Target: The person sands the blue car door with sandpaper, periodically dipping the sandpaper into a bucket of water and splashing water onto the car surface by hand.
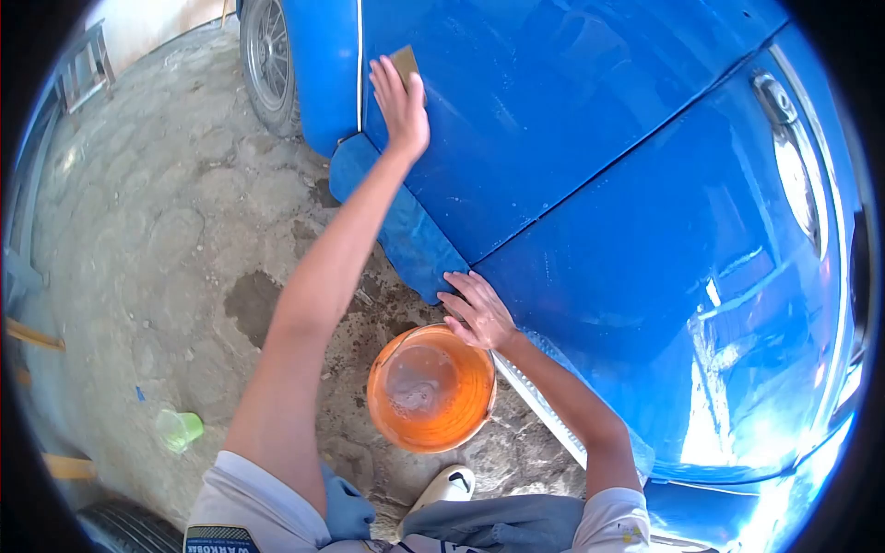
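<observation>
Evidently, the left hand (403,115), fingers nearly straight, is holding the brownish pad (405,61) against the blue panel (516,120), near its edge beside the pale strip (359,69); light, even pressure is probably serving best, keeping the pad's corners from digging in. The right hand (484,316), loosely open, seemingly empty, is resting near the panel's lower corner.

We see a rough, uneven grey-brown floor (138,276) with a dark damp patch (251,306) near its middle. A pale wall (152,20) stands at the far upper left, with a worn frame (102,55) near it, and yellowish wooden pieces (35,335) jut in at our left edge. Strong white light glares at the lower right.
</observation>
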Tool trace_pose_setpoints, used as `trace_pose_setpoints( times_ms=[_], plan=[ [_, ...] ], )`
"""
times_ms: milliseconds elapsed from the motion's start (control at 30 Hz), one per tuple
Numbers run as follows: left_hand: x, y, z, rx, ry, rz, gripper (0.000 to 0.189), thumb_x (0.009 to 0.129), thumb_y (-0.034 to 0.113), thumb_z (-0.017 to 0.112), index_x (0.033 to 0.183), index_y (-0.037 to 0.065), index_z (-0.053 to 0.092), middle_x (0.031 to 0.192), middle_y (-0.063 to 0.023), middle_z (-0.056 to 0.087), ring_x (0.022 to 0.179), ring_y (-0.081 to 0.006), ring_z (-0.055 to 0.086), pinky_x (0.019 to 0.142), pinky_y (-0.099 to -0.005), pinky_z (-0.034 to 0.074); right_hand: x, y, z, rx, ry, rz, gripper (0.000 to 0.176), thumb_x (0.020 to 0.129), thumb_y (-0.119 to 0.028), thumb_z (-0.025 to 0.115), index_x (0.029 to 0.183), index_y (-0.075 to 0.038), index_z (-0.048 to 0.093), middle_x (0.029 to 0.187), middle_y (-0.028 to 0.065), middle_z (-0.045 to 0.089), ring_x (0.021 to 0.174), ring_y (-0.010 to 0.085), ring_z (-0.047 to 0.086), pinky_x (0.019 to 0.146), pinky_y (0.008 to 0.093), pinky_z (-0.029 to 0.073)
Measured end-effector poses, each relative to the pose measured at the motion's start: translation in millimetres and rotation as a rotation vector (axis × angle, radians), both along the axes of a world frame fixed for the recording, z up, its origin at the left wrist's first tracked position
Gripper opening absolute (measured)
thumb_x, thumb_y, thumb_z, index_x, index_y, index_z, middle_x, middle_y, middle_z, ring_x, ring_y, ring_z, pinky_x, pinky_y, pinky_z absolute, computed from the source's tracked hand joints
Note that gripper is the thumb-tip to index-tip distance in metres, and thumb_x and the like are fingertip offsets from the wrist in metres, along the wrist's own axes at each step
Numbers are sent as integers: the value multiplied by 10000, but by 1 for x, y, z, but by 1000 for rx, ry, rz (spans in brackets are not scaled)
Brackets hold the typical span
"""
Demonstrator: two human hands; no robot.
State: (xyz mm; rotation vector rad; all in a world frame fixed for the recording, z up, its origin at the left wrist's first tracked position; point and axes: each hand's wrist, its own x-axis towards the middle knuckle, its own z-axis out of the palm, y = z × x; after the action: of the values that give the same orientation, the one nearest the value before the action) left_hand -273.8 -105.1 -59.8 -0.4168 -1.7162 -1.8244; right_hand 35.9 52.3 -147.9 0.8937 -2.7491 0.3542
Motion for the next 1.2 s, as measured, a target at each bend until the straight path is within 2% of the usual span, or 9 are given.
trace_pose_setpoints(
  times_ms=[233,367,433,533,700,767,967,1100,1200],
  plan=[
    [124,28,-12,-514,623,-143,721,1100,454,330,1656,28,158,1717,-272,-26,1575,-486,-85,1228,-633,-64,-6,-13,52,311,243,17,433,891,-203,688,1293,-46,658,1467,202,525,1413,370,472,1206,551,329],
    [83,18,-7,-326,764,-128,645,1070,409,468,1596,48,376,1689,-285,189,1564,-488,149,1244,-611,95,-11,-22,137,523,512,-345,437,873,-209,697,1280,-51,678,1451,164,561,1425,336,464,1216,501,332],
    [66,16,16,-23,725,-14,665,1060,386,514,1594,20,365,1676,-278,240,1556,-480,191,1251,-569,146,-4,-22,185,510,613,-404,418,868,-188,697,1263,-48,689,1460,142,562,1419,327,476,1189,495,367],
    [49,15,14,-121,573,59,703,1061,370,520,1610,-10,301,1681,-285,213,1566,-475,151,1263,-557,109,15,-6,227,530,759,-535,429,882,-180,694,1305,-105,691,1519,131,528,1441,330,461,1175,501,381],
    [71,26,-72,-168,485,25,745,1109,436,414,1648,-2,145,1715,-266,27,1582,-458,30,1275,-545,29,59,16,183,807,714,-727,549,955,-339,590,1500,-278,568,1630,84,432,1502,328,398,1235,525,257],
    [61,22,-71,-133,395,6,725,1121,442,363,1647,-6,143,1714,-268,21,1583,-456,17,1275,-544,29,66,30,156,905,684,-711,586,960,-409,542,1543,-350,505,1658,65,394,1523,314,370,1255,536,191],
    [69,36,-20,64,-98,26,736,1123,520,150,1657,17,84,1725,-235,2,1591,-416,-38,1286,-494,19,71,25,162,826,695,-689,574,942,-354,596,1513,-344,539,1653,57,398,1520,287,375,1225,521,283],
    [165,58,-25,-237,405,-33,674,1122,499,142,1677,118,106,1725,-231,-23,1582,-453,-60,1252,-610,-23,69,23,165,799,669,-670,564,957,-345,581,1518,-314,541,1658,69,392,1526,296,368,1225,531,276],
    [137,54,-34,-438,674,-31,592,1119,491,185,1672,277,191,1706,-260,114,1563,-508,97,1245,-638,103,70,23,164,810,698,-652,565,962,-345,575,1524,-313,534,1666,72,379,1535,300,352,1229,531,271]
  ],
)
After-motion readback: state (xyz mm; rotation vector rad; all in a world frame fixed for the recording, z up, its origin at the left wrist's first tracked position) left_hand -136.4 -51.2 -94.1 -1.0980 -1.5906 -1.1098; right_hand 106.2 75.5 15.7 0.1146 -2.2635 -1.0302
